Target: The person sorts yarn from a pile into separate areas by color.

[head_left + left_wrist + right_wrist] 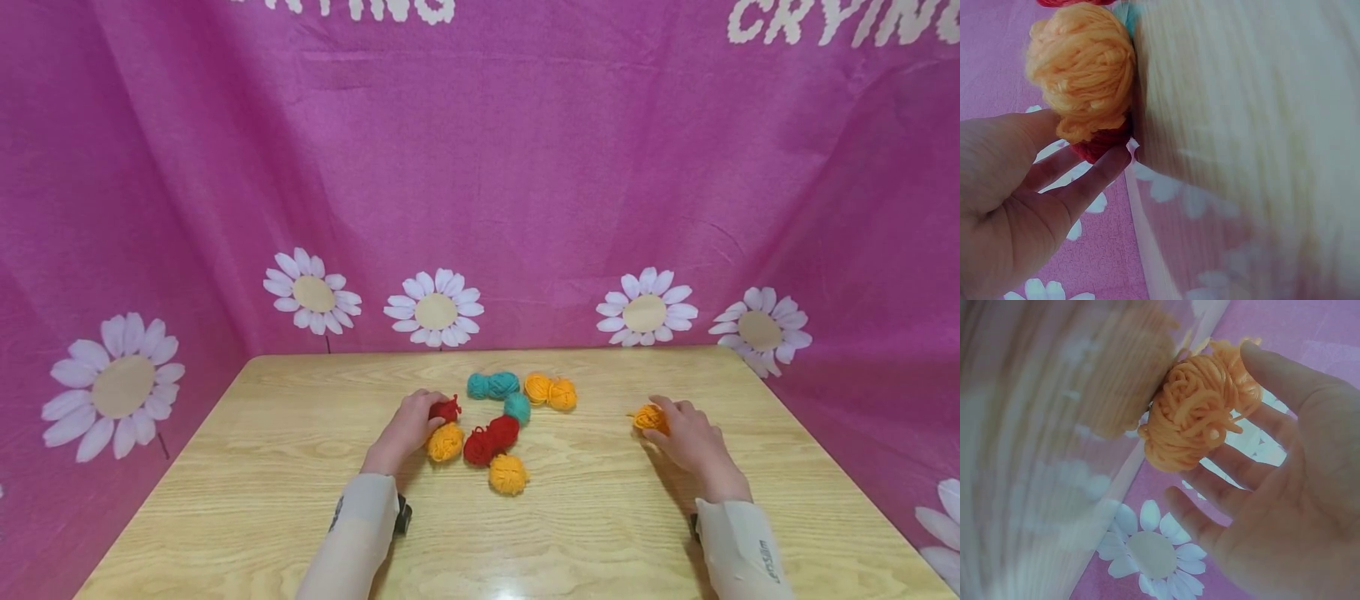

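Where yarn [501, 435] sits, wood tbl [592, 508], pink bkdrp [517, 175]

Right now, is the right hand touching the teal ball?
Apart. The head view shows bare table between the right hand and the teal ball.

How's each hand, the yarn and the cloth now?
Left hand: curled around small red yarn
Right hand: curled around rightmost orange yarn
Small red yarn: bundled, partly hidden
Rightmost orange yarn: bundled, loose strands showing
Big red yarn: bundled, unheld
Teal yarn: bundled, unheld
Other orange yarn: bundled
Purple cloth: hanging, creased
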Demonstrator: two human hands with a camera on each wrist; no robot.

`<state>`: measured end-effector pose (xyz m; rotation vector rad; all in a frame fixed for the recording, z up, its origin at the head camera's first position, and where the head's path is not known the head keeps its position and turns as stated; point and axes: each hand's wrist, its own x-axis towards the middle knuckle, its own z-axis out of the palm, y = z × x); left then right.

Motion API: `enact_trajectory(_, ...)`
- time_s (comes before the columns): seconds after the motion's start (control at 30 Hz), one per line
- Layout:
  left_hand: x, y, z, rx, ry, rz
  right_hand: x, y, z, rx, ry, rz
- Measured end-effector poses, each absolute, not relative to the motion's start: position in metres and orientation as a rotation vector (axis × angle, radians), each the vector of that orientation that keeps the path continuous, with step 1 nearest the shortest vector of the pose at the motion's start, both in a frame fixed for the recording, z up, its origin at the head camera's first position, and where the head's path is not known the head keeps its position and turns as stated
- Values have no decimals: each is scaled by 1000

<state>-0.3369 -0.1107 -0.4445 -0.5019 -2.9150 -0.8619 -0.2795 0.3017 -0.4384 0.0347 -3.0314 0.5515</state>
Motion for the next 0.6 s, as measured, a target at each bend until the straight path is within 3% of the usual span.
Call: enact_trajectory(0.6,-336,-111,-444,-489,-2927,-869,-280,279,-436,173,-2901,536)
